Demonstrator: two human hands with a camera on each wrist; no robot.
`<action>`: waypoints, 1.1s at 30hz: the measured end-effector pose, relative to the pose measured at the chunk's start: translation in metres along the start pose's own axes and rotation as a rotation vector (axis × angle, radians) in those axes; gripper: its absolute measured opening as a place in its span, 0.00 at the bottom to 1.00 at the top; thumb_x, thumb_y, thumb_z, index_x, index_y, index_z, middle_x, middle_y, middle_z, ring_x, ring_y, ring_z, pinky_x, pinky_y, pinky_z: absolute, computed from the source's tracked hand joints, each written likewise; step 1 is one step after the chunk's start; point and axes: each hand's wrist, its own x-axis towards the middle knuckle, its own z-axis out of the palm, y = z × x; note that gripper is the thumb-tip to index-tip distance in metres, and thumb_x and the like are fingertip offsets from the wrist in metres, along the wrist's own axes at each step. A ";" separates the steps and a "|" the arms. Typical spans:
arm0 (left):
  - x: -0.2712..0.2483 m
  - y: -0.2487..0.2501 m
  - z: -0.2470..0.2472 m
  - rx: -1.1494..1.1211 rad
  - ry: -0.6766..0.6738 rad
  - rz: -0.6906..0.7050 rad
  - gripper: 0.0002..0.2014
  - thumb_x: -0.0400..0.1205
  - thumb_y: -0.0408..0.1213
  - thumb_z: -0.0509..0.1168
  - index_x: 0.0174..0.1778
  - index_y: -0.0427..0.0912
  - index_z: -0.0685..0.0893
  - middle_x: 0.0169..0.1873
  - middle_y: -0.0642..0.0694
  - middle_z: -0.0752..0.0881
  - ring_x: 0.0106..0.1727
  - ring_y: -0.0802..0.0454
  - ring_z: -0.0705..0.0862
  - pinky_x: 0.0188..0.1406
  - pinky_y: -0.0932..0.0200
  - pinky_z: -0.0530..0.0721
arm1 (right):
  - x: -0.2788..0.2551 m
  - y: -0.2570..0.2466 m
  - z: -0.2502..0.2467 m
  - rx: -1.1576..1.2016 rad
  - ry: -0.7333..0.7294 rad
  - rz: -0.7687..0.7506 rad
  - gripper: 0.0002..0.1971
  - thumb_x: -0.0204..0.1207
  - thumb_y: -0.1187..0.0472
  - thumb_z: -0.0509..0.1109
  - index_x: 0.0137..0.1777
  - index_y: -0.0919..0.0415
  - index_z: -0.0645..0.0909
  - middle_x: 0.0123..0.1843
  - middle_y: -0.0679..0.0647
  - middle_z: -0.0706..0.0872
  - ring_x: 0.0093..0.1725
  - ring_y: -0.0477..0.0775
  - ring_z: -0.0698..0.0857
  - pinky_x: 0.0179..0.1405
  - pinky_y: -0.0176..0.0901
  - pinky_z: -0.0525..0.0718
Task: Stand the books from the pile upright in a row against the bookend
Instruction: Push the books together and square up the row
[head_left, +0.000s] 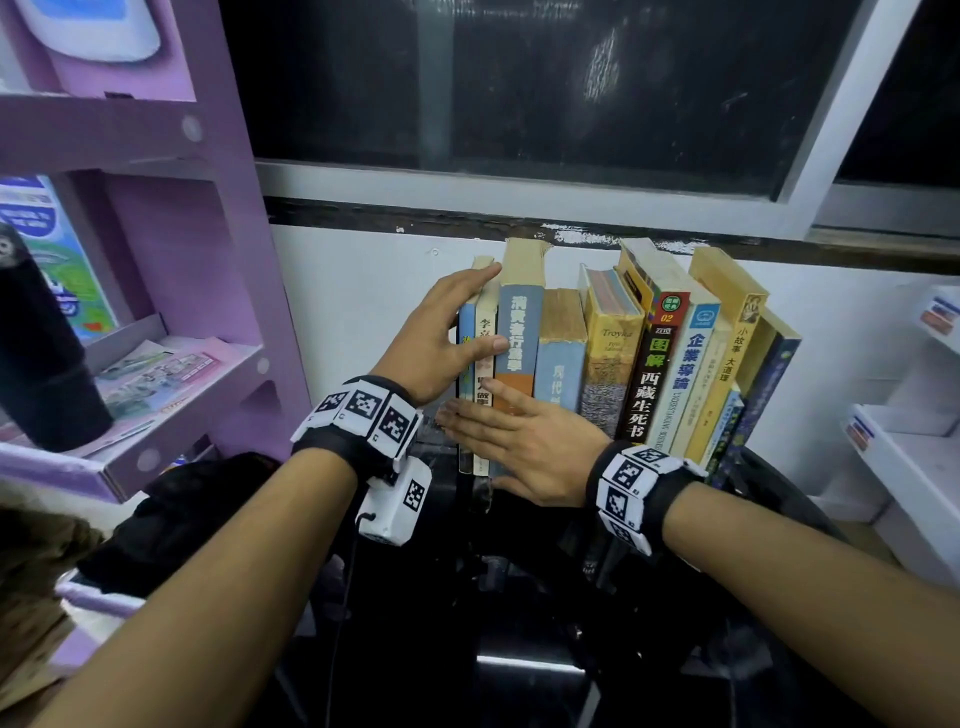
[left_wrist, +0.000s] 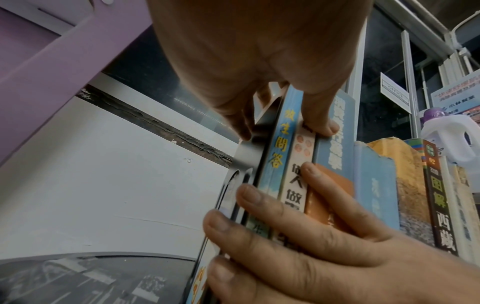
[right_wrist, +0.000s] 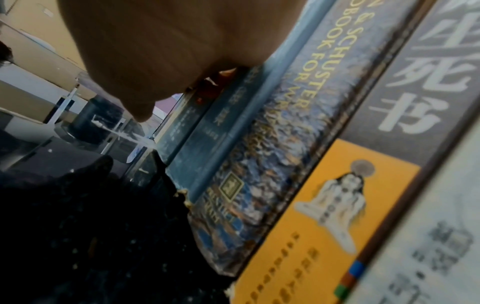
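A row of books (head_left: 613, 358) stands upright against the white wall, spines outward, on a dark glossy worktop (head_left: 519, 597). At its left end a thin black metal bookend (left_wrist: 249, 156) stands against the light-blue paperback with yellow characters (left_wrist: 281, 142); only the left wrist view shows this plate, since in the head view the left hand (head_left: 441, 338) covers it. Next come a cream-spined book (head_left: 485, 332), a taller grey-blue and orange book (head_left: 519, 343), a pale blue book (head_left: 561, 374), a thick yellowed "Troyka" volume (head_left: 613, 353) and a black-spined book with green and white characters (head_left: 654, 374); the books further right lean left.

The left hand's grip clasps the end of the row: fingers over the top and outer side, thumb pressed on the grey-blue spine. The right hand (head_left: 524, 441) is released, its straight fingers (left_wrist: 262, 205) laid flat across the lower spines and reaching the bookend's edge.

A purple shelf unit (head_left: 171, 260) with leaflets stands close on the left, a black cylindrical bottle (head_left: 36, 343) before it, and black cloth (head_left: 197, 499) lies at its foot. White bins (head_left: 904, 447) sit at the right.

The right wrist view, blurred, shows the lower spines up close, among them a yellow panel with a seated figure (right_wrist: 335, 216).
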 end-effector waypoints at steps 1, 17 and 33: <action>0.000 0.001 0.000 0.008 0.002 0.006 0.35 0.77 0.41 0.72 0.80 0.50 0.66 0.76 0.49 0.70 0.77 0.57 0.66 0.77 0.50 0.69 | 0.000 0.000 -0.002 0.003 -0.011 0.002 0.37 0.81 0.40 0.59 0.84 0.62 0.58 0.85 0.56 0.58 0.86 0.55 0.52 0.83 0.62 0.40; 0.013 0.042 -0.001 0.206 0.005 0.084 0.35 0.72 0.57 0.71 0.76 0.52 0.73 0.75 0.52 0.73 0.77 0.55 0.68 0.77 0.56 0.65 | -0.062 0.011 -0.024 0.045 -0.062 0.077 0.35 0.85 0.42 0.51 0.86 0.60 0.51 0.87 0.56 0.51 0.86 0.58 0.46 0.83 0.64 0.42; 0.015 0.044 0.018 0.366 0.039 0.167 0.36 0.66 0.48 0.80 0.71 0.52 0.77 0.69 0.54 0.79 0.71 0.56 0.73 0.70 0.64 0.67 | -0.062 0.013 0.002 0.060 -0.024 0.065 0.38 0.84 0.38 0.49 0.86 0.63 0.48 0.87 0.58 0.49 0.86 0.57 0.44 0.83 0.63 0.42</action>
